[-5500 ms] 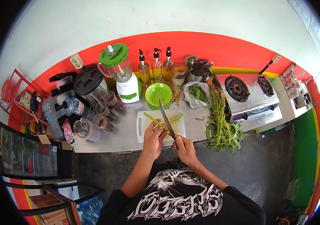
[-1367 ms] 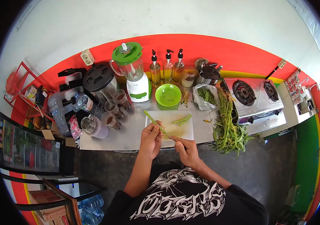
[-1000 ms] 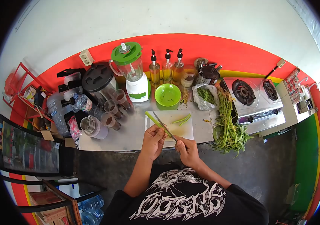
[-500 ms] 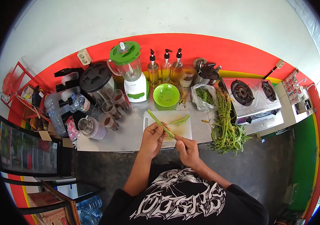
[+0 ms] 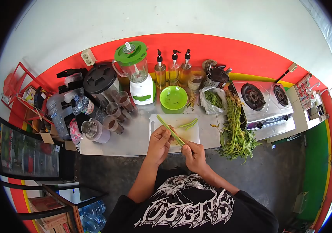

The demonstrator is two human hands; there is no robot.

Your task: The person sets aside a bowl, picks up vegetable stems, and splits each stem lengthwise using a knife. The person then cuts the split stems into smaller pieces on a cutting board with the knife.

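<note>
My left hand (image 5: 159, 142) pinches a long green stalk (image 5: 170, 129), which slants from upper left down to my right hand. My right hand (image 5: 194, 154) is closed at the stalk's lower end, round the knife; its blade is hardly visible, lying along the stalk. Beneath and beyond the hands is a white cutting board (image 5: 155, 123) with a few cut green stalks (image 5: 189, 124) on its right half. A green bowl (image 5: 173, 98) stands just behind the board. To the right, a big bunch of leafy stalks (image 5: 234, 132) hangs over the counter's front edge.
On the left stand a blender (image 5: 140, 91), glasses (image 5: 114, 111), a metal-lidded jar (image 5: 92, 129) and a black-lidded container (image 5: 100, 79). Pump bottles (image 5: 174, 72) line the wall. Further right are a plastic bag of chopped greens (image 5: 213, 99) and a gas stove (image 5: 265, 105).
The knife blade, seen above the stalk earlier, now hardly shows. The stalk in my left hand has tilted more steeply. A second piece on the board earlier now lies with others at its right.
</note>
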